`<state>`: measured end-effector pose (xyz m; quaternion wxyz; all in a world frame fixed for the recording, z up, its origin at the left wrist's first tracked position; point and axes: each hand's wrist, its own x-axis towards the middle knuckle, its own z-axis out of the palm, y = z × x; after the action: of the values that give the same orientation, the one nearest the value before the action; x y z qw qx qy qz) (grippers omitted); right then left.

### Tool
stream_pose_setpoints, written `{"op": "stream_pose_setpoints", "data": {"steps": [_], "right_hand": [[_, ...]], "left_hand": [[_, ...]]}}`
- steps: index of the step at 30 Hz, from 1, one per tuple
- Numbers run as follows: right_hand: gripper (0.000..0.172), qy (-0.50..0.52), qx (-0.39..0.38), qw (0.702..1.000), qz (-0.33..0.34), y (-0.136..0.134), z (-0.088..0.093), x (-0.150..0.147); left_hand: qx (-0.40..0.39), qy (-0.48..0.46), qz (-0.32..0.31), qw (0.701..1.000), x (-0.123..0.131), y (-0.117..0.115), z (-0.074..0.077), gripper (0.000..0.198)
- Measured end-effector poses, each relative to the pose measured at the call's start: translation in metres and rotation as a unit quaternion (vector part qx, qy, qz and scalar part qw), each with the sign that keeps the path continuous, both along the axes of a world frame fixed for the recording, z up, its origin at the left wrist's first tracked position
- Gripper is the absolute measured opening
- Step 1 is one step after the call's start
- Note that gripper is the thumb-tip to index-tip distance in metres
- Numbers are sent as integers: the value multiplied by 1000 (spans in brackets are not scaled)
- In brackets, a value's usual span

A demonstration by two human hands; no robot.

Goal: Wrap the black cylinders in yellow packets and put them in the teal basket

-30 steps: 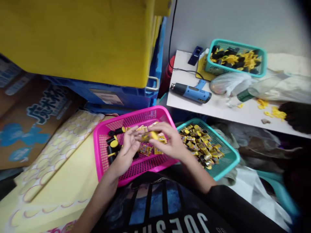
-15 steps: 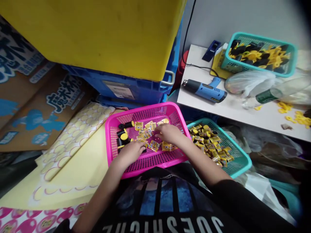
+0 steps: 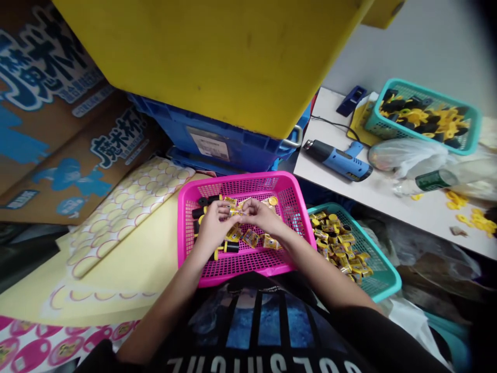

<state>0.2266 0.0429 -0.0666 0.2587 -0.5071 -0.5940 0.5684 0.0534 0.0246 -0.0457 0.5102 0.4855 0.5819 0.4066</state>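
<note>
My left hand [image 3: 216, 224] and my right hand [image 3: 261, 215] meet above the pink basket [image 3: 248, 272]. A small clear-and-yellow wrapper [image 3: 235, 211] is pinched between the fingertips of both hands. Under them in the basket lie several yellow printed wrappers [image 3: 251, 238], some at the middle and some to the right. Black cylinders with yellow caps [image 3: 231, 247] are at the left side and below my left hand. A round yellow cap [image 3: 273, 200] rests near the back right of the basket.
Right of the pink basket, a teal basket [image 3: 378, 272] holds many yellow-wrapped pieces. On the white table [image 3: 334, 194] are a blue heat gun [image 3: 337, 160], another teal basket [image 3: 423, 141] and a green-labelled bottle [image 3: 437, 180]. A yellow bin [image 3: 217, 62] rises behind; cartons [image 3: 73, 171] stand left.
Both hands have lifted and come together with a wrapper between them. A black cylinder with a yellow cap now shows where my left hand was. The view has shifted slightly.
</note>
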Motion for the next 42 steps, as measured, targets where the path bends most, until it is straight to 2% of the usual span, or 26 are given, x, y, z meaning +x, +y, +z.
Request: {"op": "stream_pose_setpoints", "data": {"steps": [2,3,7,12,14,16,18,19,21,24,26,29,31,34,37,42], "right_hand": [[49,113,-54,992,-23,-7,11,-3],[50,135,-67,988,-21,-9,17,-4],[31,134,-86,987,-20,-9,32,-7],[38,143,-57,982,-111,-4,33,-15],[43,131,-42,983,-117,-4,30,-17],[45,57,-28,994,-87,-10,25,-19],[33,-56,-13,998,7,-21,17,-25],[26,-108,-2,992,60,-28,12,-29],[31,-169,29,977,129,-41,4,-38],[38,-175,73,973,134,-50,2,-42],[32,-146,80,979,118,-45,12,-32],[25,-14,39,999,16,-29,39,-4],[27,117,-3,991,-58,-19,60,14],[34,236,-15,967,-100,-12,82,27],[31,250,-18,964,-91,-11,89,26],[27,223,-53,973,-36,-9,76,24]], "left_hand": [[-45,-90,-12,995,-2,2,5,41],[-62,-117,-26,991,-4,3,8,41],[-89,-148,-55,984,-8,2,20,49],[-91,-189,-51,976,-5,-1,24,50],[-84,-188,-12,978,-7,-1,22,48],[-71,-178,47,980,-11,0,21,44],[-60,-160,92,981,-16,1,20,39],[-57,-147,104,982,-18,1,20,38],[-51,-120,116,985,-21,1,20,37],[-45,-108,118,986,-25,-2,23,38],[-55,-123,111,985,-27,-5,24,39],[-73,-147,81,983,-30,-8,26,39],[-80,-151,53,984,-29,-9,25,39],[-86,-140,20,986,-25,-10,24,40],[-81,-137,9,987,-20,-10,26,40],[-86,-161,7,983,-16,-12,30,40]]}}
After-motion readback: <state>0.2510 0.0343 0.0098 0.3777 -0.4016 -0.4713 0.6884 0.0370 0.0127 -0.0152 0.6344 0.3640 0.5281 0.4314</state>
